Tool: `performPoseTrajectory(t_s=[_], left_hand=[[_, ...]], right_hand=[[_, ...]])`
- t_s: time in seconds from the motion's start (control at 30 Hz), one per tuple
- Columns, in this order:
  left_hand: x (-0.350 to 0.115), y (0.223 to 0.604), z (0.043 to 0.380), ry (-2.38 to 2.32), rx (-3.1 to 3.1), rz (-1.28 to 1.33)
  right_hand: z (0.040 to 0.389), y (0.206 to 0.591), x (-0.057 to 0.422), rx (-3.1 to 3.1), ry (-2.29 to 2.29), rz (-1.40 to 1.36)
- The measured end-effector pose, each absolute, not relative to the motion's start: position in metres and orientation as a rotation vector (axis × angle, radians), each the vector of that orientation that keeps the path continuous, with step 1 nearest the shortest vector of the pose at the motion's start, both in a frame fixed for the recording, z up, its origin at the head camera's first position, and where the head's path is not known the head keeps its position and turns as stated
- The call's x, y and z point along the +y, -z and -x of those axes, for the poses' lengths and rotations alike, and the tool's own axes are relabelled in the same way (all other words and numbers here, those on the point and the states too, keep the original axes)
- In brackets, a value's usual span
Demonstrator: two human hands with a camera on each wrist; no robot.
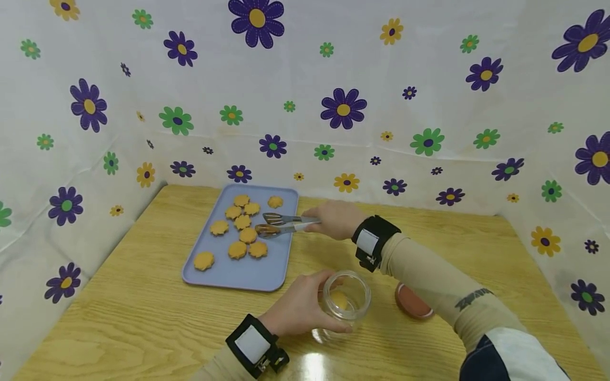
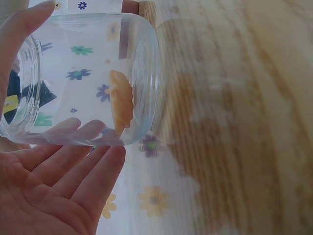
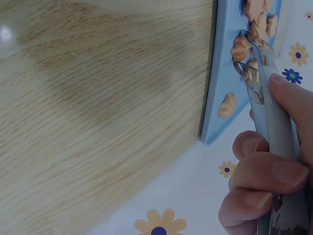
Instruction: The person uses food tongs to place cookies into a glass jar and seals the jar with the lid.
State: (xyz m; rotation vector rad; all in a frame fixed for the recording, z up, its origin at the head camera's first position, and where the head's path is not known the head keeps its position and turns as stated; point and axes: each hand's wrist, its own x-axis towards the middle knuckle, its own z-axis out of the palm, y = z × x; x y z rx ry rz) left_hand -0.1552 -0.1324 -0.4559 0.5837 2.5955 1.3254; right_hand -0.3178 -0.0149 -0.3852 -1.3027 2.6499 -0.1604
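My left hand (image 1: 302, 307) holds a clear glass jar (image 1: 355, 315) by its side, its round mouth uncovered. A single scalloped cookie (image 2: 121, 103) lies on the jar's bottom, seen through the glass in the left wrist view. With my right hand (image 1: 337, 218) I grip metal tongs (image 1: 292, 228), whose slotted tips are spread apart over the right half of a blue tray (image 1: 257, 276). Several flower-shaped golden cookies (image 1: 237, 250) lie on that tray, most in a loose cluster just left of the tips. In the right wrist view, the tips overlap a cookie (image 3: 240, 48).
A reddish-brown round lid (image 1: 413, 301) lies on the wooden table (image 1: 143, 312), partly hidden under my right forearm. Flower-printed white cloth (image 1: 305, 69) rises behind the table and along both sides. One cookie (image 1: 204, 261) sits alone at the tray's near left corner.
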Motion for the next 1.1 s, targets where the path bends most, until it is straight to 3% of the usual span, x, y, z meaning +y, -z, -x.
performPoseTrajectory(t_s=[0.27,0.53,0.87,1.1], left_hand=[[-0.130,0.457,0.154,-1.345,2.576,-0.597],[-0.131,0.457,0.155,-1.355,2.573,-0.562],[-0.130,0.458,0.155,-1.354,2.590,-0.572],[-0.129,0.458,0.155,-1.342,2.607,-0.560]], right_hand=[[0.318,0.388,-0.005,2.688,0.225,1.270],[0.301,0.329,0.036,2.758,0.346,1.182],[0.232,0.252,0.130,2.959,0.376,1.062],[0.181,0.234,0.182,3.061,0.224,0.928]])
